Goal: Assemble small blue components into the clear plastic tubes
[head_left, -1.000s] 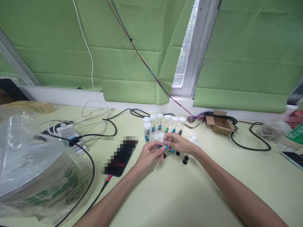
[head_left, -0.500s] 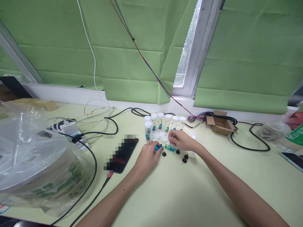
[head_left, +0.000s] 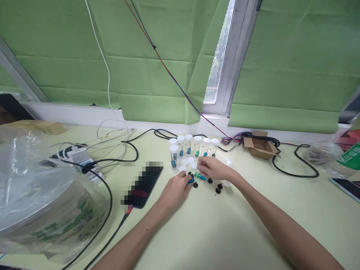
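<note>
On the pale table, my left hand [head_left: 176, 184] is closed at the fingertips on a small shiny blue part [head_left: 190, 181]. My right hand [head_left: 212, 167] pinches a thin metal rod [head_left: 197, 164], held roughly upright above small green and blue parts [head_left: 201, 176]. Black pieces with round bases, one of them a black disc piece [head_left: 195, 185], lie close to both hands. Behind them stand several clear vials with white caps [head_left: 174, 148], holding blue or green parts on thin stems. Loose white caps [head_left: 192, 160] lie between the vials and my hands.
A phone [head_left: 147, 187] with a cable plugged in lies left of my left hand. Farther left are a bagged round container [head_left: 53, 210] and a power strip [head_left: 81, 157] with cables. An open cardboard box [head_left: 259, 147] stands back right; another phone [head_left: 347, 188] lies far right.
My left hand has shifted slightly down with the blue part, which now sits lower at its fingertips. My right hand stays nearly in place. The whole view has shifted a little.
</note>
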The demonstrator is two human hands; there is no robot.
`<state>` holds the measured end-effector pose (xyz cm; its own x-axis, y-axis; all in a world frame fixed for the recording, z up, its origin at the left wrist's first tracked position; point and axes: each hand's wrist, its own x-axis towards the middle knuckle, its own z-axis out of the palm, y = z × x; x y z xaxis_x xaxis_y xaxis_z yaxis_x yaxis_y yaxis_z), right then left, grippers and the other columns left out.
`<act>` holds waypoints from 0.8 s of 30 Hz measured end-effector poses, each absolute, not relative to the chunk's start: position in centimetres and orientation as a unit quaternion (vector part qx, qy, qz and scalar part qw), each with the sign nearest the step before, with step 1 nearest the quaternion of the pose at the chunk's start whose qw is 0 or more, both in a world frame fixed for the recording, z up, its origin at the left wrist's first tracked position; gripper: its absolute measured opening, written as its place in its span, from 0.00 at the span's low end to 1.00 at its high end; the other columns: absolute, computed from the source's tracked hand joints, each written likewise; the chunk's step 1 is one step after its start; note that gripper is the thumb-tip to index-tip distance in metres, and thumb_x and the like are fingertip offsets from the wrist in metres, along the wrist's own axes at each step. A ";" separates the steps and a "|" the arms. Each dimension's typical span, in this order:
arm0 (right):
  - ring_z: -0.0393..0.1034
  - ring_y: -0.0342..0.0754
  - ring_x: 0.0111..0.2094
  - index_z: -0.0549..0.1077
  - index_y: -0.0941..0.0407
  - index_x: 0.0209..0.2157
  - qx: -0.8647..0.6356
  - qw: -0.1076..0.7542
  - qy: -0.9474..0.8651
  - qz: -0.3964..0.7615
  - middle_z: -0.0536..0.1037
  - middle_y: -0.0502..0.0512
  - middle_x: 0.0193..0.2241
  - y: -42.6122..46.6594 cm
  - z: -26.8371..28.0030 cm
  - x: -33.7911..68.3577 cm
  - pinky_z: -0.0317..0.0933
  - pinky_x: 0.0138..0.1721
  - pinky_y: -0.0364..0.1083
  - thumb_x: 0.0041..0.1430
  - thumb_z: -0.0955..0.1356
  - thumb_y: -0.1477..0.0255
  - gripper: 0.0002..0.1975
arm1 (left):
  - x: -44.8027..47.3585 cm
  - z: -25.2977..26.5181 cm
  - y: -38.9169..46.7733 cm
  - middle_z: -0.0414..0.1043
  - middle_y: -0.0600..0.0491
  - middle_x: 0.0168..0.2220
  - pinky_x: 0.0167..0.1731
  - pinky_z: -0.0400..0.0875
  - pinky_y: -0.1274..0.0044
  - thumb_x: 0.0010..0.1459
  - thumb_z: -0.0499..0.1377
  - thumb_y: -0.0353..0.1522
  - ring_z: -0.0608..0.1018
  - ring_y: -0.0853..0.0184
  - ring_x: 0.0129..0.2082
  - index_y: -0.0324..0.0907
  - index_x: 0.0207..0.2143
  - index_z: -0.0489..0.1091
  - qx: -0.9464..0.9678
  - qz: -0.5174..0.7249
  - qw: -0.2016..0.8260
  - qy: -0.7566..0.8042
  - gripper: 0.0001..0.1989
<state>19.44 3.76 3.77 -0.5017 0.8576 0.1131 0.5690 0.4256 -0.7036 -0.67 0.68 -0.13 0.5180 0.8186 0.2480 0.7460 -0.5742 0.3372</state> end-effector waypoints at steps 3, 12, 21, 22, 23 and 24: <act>0.65 0.44 0.21 0.60 0.54 0.24 -0.441 0.231 -0.813 0.302 0.73 0.47 0.20 3.7 3.9 19.4 0.59 0.27 0.44 0.60 0.61 0.77 0.10 | -0.7 -0.1 0.7 0.69 0.49 0.34 0.30 0.62 0.75 0.63 0.52 0.31 0.75 0.62 0.32 0.42 0.36 0.73 0.866 0.189 0.097 0.452 0.10; 0.65 0.44 0.21 0.61 0.54 0.25 -0.439 0.230 -0.814 0.303 0.73 0.48 0.20 3.7 3.9 19.4 0.58 0.28 0.44 0.62 0.61 0.74 0.11 | -1.0 0.0 1.3 0.72 0.49 0.33 0.33 0.63 0.74 0.62 0.55 0.36 0.74 0.63 0.32 0.41 0.39 0.74 0.841 0.279 0.156 0.438 0.10; 0.64 0.44 0.20 0.61 0.54 0.25 -0.442 0.236 -0.792 0.350 0.71 0.47 0.18 3.5 3.8 19.2 0.58 0.26 0.44 0.63 0.61 0.72 0.11 | -1.0 -0.1 0.9 0.72 0.50 0.34 0.28 0.61 0.75 0.62 0.54 0.35 0.71 0.66 0.26 0.42 0.45 0.70 0.814 0.316 0.132 0.469 0.11; 0.63 0.43 0.19 0.61 0.54 0.25 -0.441 0.237 -0.787 0.361 0.70 0.46 0.18 3.5 3.8 19.2 0.58 0.25 0.44 0.64 0.61 0.71 0.11 | -1.0 -0.1 0.9 0.72 0.50 0.34 0.28 0.62 0.75 0.63 0.54 0.35 0.71 0.66 0.26 0.43 0.48 0.69 0.817 0.314 0.123 0.468 0.13; 0.62 0.43 0.18 0.61 0.54 0.26 -0.440 0.237 -0.782 0.373 0.70 0.46 0.17 3.5 3.8 19.2 0.57 0.24 0.43 0.64 0.61 0.71 0.11 | -1.1 -0.1 0.9 0.72 0.50 0.35 0.29 0.62 0.75 0.63 0.53 0.35 0.71 0.66 0.26 0.44 0.50 0.68 0.823 0.310 0.114 0.463 0.14; 0.61 0.43 0.18 0.61 0.54 0.26 -0.438 0.236 -0.777 0.386 0.69 0.46 0.17 3.5 3.8 19.2 0.56 0.23 0.43 0.64 0.61 0.70 0.11 | -1.1 -0.2 0.9 0.72 0.50 0.36 0.29 0.62 0.75 0.64 0.53 0.35 0.71 0.67 0.26 0.44 0.51 0.67 0.829 0.304 0.106 0.456 0.14</act>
